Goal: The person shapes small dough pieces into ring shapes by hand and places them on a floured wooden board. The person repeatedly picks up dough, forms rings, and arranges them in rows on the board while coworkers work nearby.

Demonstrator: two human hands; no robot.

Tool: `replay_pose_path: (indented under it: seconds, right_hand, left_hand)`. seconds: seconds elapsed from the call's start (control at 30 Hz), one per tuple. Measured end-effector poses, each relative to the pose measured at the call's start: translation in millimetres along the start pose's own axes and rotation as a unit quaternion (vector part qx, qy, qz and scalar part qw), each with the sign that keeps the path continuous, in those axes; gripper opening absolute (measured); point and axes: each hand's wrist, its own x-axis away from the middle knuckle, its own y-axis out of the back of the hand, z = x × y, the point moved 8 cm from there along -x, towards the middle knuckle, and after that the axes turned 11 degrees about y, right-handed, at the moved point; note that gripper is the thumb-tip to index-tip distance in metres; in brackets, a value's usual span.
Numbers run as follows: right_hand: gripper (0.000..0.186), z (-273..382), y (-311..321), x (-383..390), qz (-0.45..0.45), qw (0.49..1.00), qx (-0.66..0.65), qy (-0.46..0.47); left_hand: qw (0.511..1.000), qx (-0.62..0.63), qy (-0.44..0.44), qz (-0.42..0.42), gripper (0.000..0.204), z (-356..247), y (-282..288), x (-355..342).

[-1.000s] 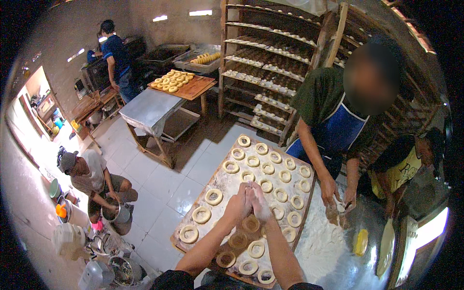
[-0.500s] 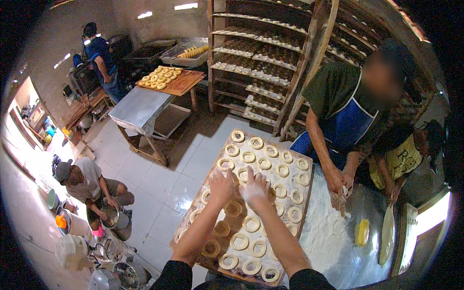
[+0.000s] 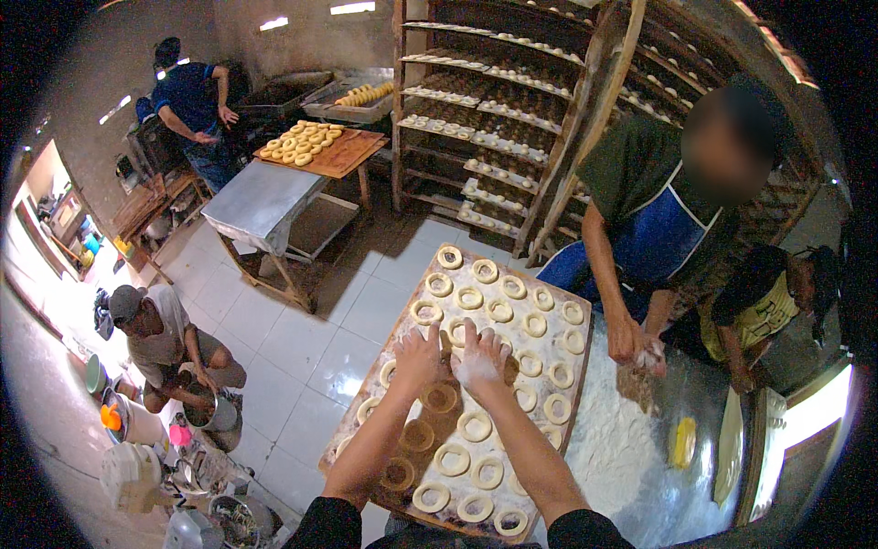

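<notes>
A floured wooden board (image 3: 577, 366) covered with several pale dough rings (image 3: 474, 426) lies below me. My left hand (image 3: 416, 360) is over the board's middle, palm down, fingers apart and slightly bent at the rings. Beside it my right hand (image 3: 479, 361), white with flour, has its fingers spread and bent over the rings; whether the fingertips touch dough is unclear. Nothing visible is held in either. To the right, a co-worker in a blue apron (image 3: 654, 238) pinches pale dough (image 3: 649, 357) over a flour-dusted metal surface (image 3: 604, 448), with a yellow object (image 3: 683, 444) on it.
A steel-topped table (image 3: 261, 197) with yellow rings on a tray (image 3: 347, 151) stands ahead. Behind is a wooden rack (image 3: 398, 165) of dough trays. One person (image 3: 187, 110) stands back left, another squats with a pot (image 3: 219, 412) at left, another (image 3: 745, 320) bends at far right.
My clasped hands have separated and settled over the rings, fingers apart. My view has shifted slightly. The person at back left has turned an arm outward, and the far-right co-worker has bent lower.
</notes>
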Motion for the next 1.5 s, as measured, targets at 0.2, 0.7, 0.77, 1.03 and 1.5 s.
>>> replay_pose_path:
  seconds: [0.2, 0.7, 0.77, 1.03, 1.5]
  right_hand:
    - [0.078, -17.9, 20.8, 38.3, -0.06, 0.995, -0.076, -0.026]
    - [0.005, -207.2, 58.0, 383.4, -0.218, 0.904, -0.179, -0.32]
    - [0.006, -206.6, 58.5, 390.6, -0.206, 0.934, -0.122, -0.266]
    - [0.014, -164.5, 77.1, 490.8, -0.317, 0.942, 0.013, -0.11]
    - [0.045, -201.2, 38.3, 625.9, -0.236, 0.96, 0.017, -0.149]
  left_hand:
    - [0.999, 0.024, -0.014, -0.028, 0.084, 0.6, 18.6, 6.0]
    - [0.867, 0.288, 0.226, -0.338, 0.01, 271.4, 73.6, 222.0]
    - [0.865, 0.317, 0.23, -0.314, 0.01, 273.1, 47.2, 242.1]
    - [0.854, 0.231, 0.178, -0.431, 0.011, 174.7, -6.7, 336.4]
    - [0.914, 0.138, -0.274, -0.266, 0.043, -151.1, -159.7, 500.4]
